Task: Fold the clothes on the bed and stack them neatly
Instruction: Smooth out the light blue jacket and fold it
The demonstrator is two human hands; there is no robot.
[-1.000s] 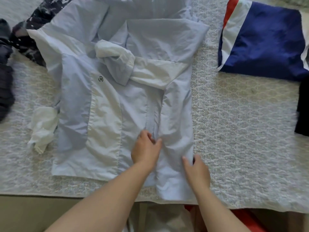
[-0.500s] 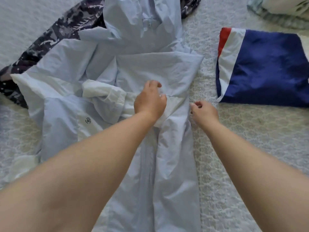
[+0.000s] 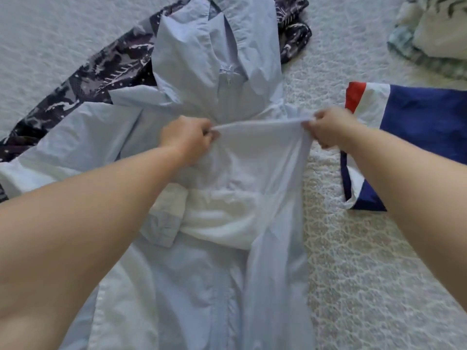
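Observation:
A pale blue and white hooded jacket [image 3: 192, 286] lies spread on the bed, hood pointing away from me. My left hand [image 3: 185, 138] pinches the jacket's folded right panel near the chest. My right hand [image 3: 328, 130] pinches the same panel's outer edge by the shoulder. Between the two hands the fabric is lifted and stretched taut. A white-cuffed sleeve lies folded across the jacket's middle.
A folded navy, white and red garment [image 3: 417, 137] lies to the right. A dark patterned garment [image 3: 96, 79] is under the jacket's hood and left shoulder. Rumpled pale cloth [image 3: 434, 29] sits at the far right corner. The bed has a light textured cover [image 3: 379, 286].
Both hands travelled from the jacket's hem up to its chest, pinched the right panel and lifted it. My view has leaned forward over the bed.

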